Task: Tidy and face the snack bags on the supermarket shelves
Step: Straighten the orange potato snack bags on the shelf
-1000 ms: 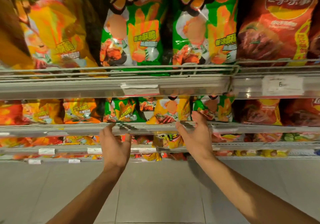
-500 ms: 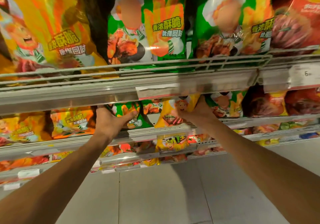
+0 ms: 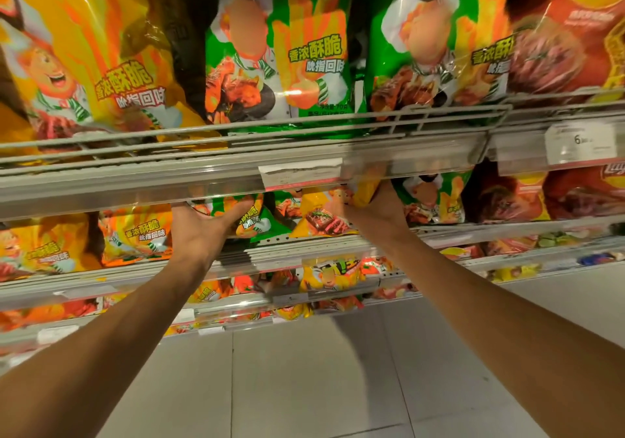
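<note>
A: Where are the hands?
B: On the second shelf (image 3: 304,251). The left hand (image 3: 199,231) clasps a green bag (image 3: 250,218); the right hand's (image 3: 382,207) grip pinches a yellow bag (image 3: 324,214) at three o'clock of it.

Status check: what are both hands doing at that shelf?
Left hand grips green bag. Right hand grips yellow bag. Upper shelf rail hides fingers.
</note>
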Demonstrator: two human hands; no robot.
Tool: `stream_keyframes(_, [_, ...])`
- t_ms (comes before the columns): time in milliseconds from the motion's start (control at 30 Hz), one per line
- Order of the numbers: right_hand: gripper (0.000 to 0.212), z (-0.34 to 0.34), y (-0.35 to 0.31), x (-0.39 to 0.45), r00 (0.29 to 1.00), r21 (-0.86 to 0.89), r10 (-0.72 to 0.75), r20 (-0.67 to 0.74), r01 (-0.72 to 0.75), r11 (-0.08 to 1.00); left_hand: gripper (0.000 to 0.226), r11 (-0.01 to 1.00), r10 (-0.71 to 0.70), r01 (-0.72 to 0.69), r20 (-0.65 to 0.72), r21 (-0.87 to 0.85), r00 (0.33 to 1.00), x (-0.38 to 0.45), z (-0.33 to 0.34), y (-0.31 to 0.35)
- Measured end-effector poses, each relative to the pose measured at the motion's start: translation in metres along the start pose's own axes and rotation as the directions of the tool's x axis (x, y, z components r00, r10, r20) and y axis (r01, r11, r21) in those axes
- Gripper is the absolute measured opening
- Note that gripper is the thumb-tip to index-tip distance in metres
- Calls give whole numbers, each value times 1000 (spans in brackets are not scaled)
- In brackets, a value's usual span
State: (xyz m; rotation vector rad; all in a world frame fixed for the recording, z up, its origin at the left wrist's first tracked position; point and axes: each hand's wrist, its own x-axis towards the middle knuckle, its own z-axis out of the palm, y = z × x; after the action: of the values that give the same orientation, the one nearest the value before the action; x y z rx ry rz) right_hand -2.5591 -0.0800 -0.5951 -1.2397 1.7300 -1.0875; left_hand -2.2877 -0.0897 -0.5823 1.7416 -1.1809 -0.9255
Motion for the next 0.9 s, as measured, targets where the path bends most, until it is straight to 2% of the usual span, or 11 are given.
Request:
stream_keyframes(133, [82, -4, -5, -11, 1000, -16, 22, -15, -22, 1000, 61, 999, 46, -47, -76, -14, 996, -7, 1, 7])
stream_keyframes(233, [94, -16, -4, -28, 998, -22, 63, 15, -63, 998, 68, 998, 57, -60, -98, -35, 994, -13, 7, 9])
stream_keyframes(333, [102, -31, 5, -52, 995, -12, 93, 36, -93, 996, 64, 992, 120, -122, -120, -14, 986, -19, 15, 11])
stream_keyframes(433, [80, -50, 23, -79, 995, 22, 91, 36, -92, 996, 78, 987, 155, -157, -89, -23, 984, -27, 29, 15])
stream_keyframes(533, [62, -69, 43, -98, 993, 81, 115, -29, -113, 990, 70, 982, 168, -173, -65, -80, 984, -37, 51, 22])
stream_keyframes(600, [61, -83, 58, -108, 985, 114, 143, -93, -132, 985, 64, 977, 197, -203, -89, -59, 976, -42, 64, 26])
stream_keyframes(733, [63, -114, 82, -123, 972, 89, 169, -162, -156, 984, 77, 964, 252, -260, -141, -47, 958, -51, 83, 29])
stream_keyframes(900, [71, -131, 93, -129, 964, 69, 200, -174, -191, 979, 87, 956, 289, -293, -123, -21, 949, -65, 95, 34])
